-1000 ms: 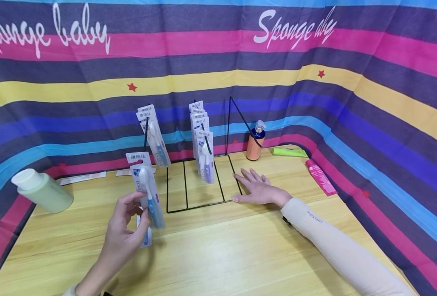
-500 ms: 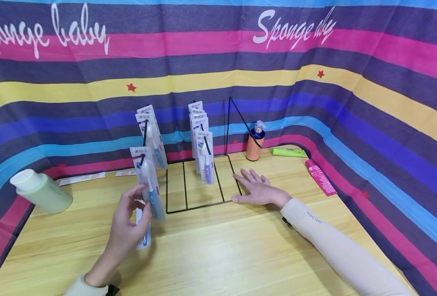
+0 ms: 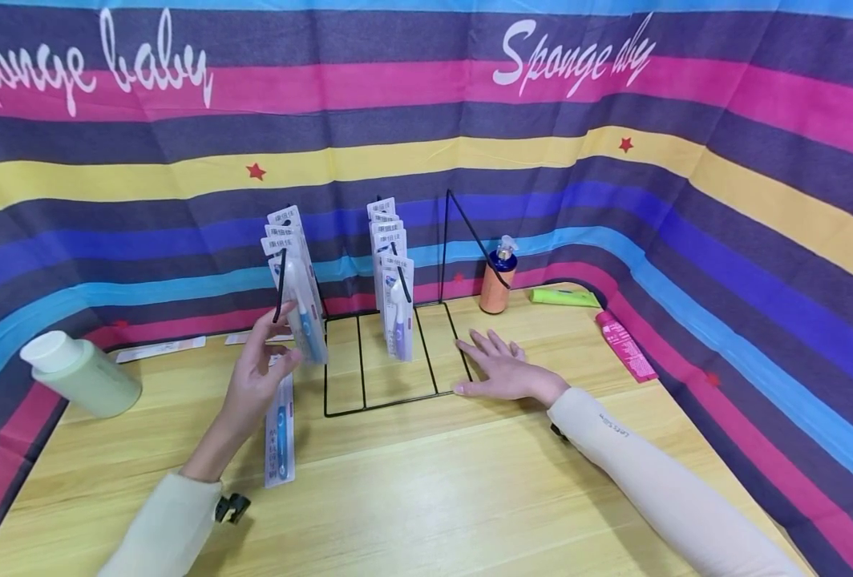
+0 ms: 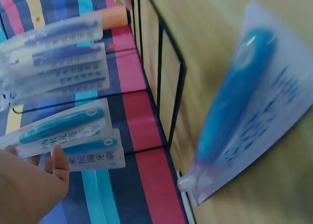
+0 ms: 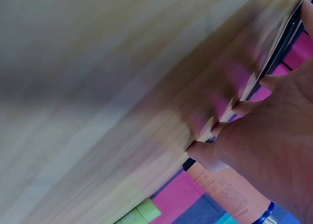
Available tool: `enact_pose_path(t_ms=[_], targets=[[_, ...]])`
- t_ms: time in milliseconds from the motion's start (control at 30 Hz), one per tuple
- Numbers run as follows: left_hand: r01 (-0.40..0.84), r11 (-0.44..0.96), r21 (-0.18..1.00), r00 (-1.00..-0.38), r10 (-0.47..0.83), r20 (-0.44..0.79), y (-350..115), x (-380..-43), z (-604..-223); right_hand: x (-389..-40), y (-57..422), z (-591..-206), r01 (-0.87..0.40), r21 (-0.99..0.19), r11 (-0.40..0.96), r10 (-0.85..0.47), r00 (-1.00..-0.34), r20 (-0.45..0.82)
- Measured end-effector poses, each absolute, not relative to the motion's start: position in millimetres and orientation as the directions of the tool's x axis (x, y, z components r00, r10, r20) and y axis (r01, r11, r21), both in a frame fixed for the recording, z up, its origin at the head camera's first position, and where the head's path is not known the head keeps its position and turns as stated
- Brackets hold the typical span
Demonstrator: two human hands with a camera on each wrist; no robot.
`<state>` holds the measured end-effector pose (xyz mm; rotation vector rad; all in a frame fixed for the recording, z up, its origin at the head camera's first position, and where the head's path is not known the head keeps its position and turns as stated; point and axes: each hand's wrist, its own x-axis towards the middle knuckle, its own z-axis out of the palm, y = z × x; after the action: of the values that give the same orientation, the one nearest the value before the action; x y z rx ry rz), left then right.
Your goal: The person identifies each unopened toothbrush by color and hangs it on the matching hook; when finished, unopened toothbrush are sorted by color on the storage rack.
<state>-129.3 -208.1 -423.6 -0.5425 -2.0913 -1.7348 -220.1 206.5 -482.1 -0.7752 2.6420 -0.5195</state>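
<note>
A black wire rack [image 3: 379, 407] stands on the table. Blue toothbrushes in blister packs hang on its left arm; the front packaged toothbrush [image 3: 304, 320] is held at its left edge by my left hand [image 3: 256, 369]. In the left wrist view, the thumb and fingers of the left hand [image 4: 29, 185] lie about that pack [image 4: 63, 128]. Purple packaged toothbrushes [image 3: 400, 320] hang from the middle arm. My right hand [image 3: 502, 369] lies spread on the table, fingertips at the rack's right base wire. Another blue packaged toothbrush [image 3: 280, 433] lies below the left hand.
A pale green bottle [image 3: 87, 377] stands left, near two flat packs [image 3: 163, 349] at the back. An orange pump bottle [image 3: 495, 288] is behind the rack's right arm, with a green tube [image 3: 563, 297] and pink tube [image 3: 624, 344] to the right. Striped cloth surrounds the table.
My left hand has moved up and back with the packaged toothbrush, which now hangs on the left arm close to the others. The right hand has stayed in place.
</note>
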Motion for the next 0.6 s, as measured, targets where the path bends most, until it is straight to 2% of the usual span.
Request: enact_pose_path(t_ms=[300, 600], targets=[[0.469, 0.248, 0.847, -0.881, 0.072, 0.467, -220, -149, -420, -220, 205, -482, -0.446, -0.435, 0.782, -0.571, -0.791, -0.217], [0.423, 0.236, 0.875, -0.900, -0.003, 0.436, -229, -129, -430, -220, 206, -481, -0.445, -0.435, 0.783, -0.572, -0.789, -0.223]])
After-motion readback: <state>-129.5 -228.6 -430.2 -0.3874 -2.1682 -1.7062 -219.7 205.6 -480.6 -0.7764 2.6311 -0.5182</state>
